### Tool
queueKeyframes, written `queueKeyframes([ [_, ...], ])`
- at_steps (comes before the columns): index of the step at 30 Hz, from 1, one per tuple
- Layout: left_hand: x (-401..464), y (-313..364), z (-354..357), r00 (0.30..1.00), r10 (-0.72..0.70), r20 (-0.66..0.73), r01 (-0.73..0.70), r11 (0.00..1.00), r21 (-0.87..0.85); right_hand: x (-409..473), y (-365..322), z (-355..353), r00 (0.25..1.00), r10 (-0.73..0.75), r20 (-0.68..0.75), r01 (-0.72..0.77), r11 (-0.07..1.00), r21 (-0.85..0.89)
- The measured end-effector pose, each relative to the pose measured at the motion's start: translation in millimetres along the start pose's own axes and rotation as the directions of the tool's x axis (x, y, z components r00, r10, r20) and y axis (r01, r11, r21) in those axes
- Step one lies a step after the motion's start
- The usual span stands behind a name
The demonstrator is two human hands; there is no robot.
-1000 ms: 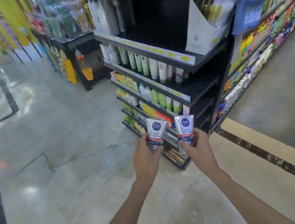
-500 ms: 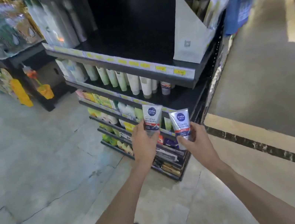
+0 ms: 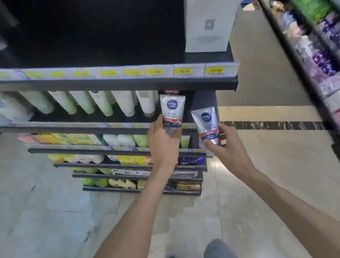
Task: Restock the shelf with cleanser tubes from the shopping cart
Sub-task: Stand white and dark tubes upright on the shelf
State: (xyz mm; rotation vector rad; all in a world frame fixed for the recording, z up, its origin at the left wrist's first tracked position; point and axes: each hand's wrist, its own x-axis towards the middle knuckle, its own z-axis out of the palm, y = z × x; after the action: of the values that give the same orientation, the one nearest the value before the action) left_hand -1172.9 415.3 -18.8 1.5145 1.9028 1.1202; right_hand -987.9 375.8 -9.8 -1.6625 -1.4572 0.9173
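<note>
My left hand [image 3: 163, 143] grips a silver cleanser tube [image 3: 173, 111] with a blue round logo, held upright at the right end of the second shelf [image 3: 118, 124]. A second, matching cleanser tube [image 3: 206, 125] is pinched by my right hand [image 3: 225, 145], a little lower and to the right, level with the shelf unit's end post. A row of white and pale green tubes [image 3: 101, 102] stands on that shelf to the left of the tube in my left hand. The shopping cart is out of sight.
The top shelf [image 3: 111, 80] with yellow price tags overhangs the row, and a white carton [image 3: 210, 9] stands on its right end. Lower shelves hold green and yellow packs. Another stocked rack [image 3: 332, 56] runs along the right, with a floor aisle between.
I have stepped closer to the shelf unit, which now fills the view. Both hands have risen with their tubes toward the right end of the second shelf, the left one higher.
</note>
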Motion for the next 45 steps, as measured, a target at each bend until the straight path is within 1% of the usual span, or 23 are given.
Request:
queueKeyframes([
  [3,25,-10,8,0.999,0.044,0.007,-0.044,0.999,-0.028,16,-2,11,0.998,0.014,-0.058,-0.015,1.000,-0.018],
  [7,50,-16,28,1.000,0.015,-0.019,-0.016,0.999,-0.042,38,5,23,0.995,-0.009,-0.100,0.004,0.999,-0.049],
  [10,56,-20,38,0.996,0.078,-0.054,-0.083,0.990,-0.114,49,12,28,0.990,-0.042,-0.133,0.032,0.997,-0.072],
  [12,60,-21,40,0.991,0.092,-0.094,-0.105,0.984,-0.145,56,15,29,0.987,-0.072,-0.146,0.059,0.994,-0.092],
  [18,72,-18,48,0.988,0.055,-0.142,-0.079,0.982,-0.174,74,21,27,0.976,-0.134,-0.169,0.109,0.983,-0.151],
  [19,74,-20,50,0.987,0.059,-0.147,-0.083,0.983,-0.166,77,22,27,0.975,-0.133,-0.176,0.106,0.982,-0.158],
  [23,83,-23,58,0.984,0.063,-0.168,-0.070,0.997,-0.037,88,26,28,0.966,-0.160,-0.204,0.126,0.977,-0.173],
  [27,83,-26,63,0.987,0.099,-0.125,-0.093,0.994,0.058,96,26,27,0.952,-0.201,-0.231,0.165,0.973,-0.163],
  [30,82,-29,66,0.985,0.105,-0.135,-0.087,0.988,0.129,104,23,26,0.942,-0.222,-0.251,0.193,0.972,-0.135],
  [33,83,-31,71,0.982,0.072,-0.172,-0.044,0.986,0.162,114,20,25,0.933,-0.235,-0.272,0.217,0.972,-0.093],
  [37,86,-28,77,0.977,0.081,-0.199,-0.031,0.970,0.243,121,18,26,0.931,-0.240,-0.276,0.235,0.971,-0.051],
  [45,93,-27,76,0.976,0.080,-0.203,-0.022,0.962,0.271,129,34,31,0.956,-0.207,-0.208,0.183,0.975,-0.128],
])
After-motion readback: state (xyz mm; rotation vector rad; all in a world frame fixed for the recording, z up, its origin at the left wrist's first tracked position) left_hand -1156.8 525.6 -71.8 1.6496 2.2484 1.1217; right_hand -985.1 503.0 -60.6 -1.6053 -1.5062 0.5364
